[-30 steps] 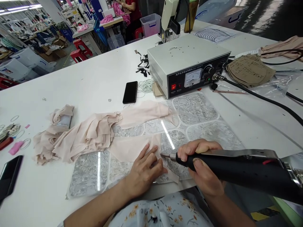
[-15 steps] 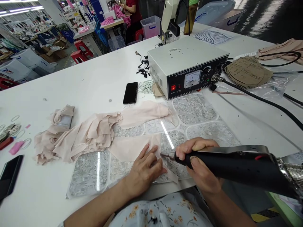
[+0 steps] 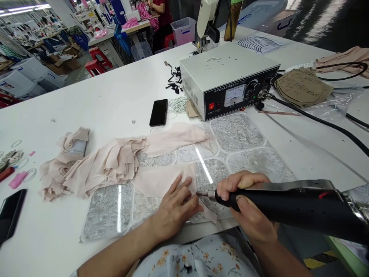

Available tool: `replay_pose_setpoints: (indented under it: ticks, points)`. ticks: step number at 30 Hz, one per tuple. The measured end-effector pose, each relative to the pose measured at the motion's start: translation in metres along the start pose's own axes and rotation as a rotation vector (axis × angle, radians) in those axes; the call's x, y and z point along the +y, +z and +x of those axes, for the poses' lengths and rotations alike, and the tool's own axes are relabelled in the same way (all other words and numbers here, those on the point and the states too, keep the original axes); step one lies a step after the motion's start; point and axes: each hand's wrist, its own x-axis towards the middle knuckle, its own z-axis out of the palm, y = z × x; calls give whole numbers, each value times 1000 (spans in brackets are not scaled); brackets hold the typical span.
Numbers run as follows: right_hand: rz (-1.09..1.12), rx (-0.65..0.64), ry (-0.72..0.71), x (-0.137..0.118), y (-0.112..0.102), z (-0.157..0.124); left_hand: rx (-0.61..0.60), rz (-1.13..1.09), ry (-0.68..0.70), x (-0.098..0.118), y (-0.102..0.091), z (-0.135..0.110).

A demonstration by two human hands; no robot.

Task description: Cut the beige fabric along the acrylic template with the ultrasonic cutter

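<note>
My right hand [image 3: 249, 204] wraps around the black body of a handheld ultrasonic welder [image 3: 288, 209], its metal tip aimed left. That tip touches or nearly touches the right edge of a pale pink fabric piece [image 3: 161, 179], close to my left fingers. My left hand [image 3: 177, 207] lies on the fabric with fingers spread, pressing it against a clear-covered, stone-patterned mat [image 3: 111, 209]. A narrow fabric strip [image 3: 209, 212] sticks out below the tip. To the left is a pile of layered pink fabric [image 3: 106, 163], and another pink piece [image 3: 175, 139] lies farther back.
A welder control box [image 3: 230, 80] stands at the back, its black cable [image 3: 319, 121] running right. One phone [image 3: 158, 112] lies beside it, another phone [image 3: 13, 213] at left. Brown paper patterns [image 3: 302, 87] rest at right. A co-worker [image 3: 160, 19] sits in the background.
The welder in my right hand has shifted slightly toward me and to the right, its tip lower along the fabric's edge. My left hand stays in place.
</note>
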Motion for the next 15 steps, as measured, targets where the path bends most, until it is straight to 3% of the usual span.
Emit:
replay_pose_setpoints:
  ticks: [15]
  points:
    - [17, 11, 24, -10, 0, -4, -13, -79, -14, -1, -2, -4]
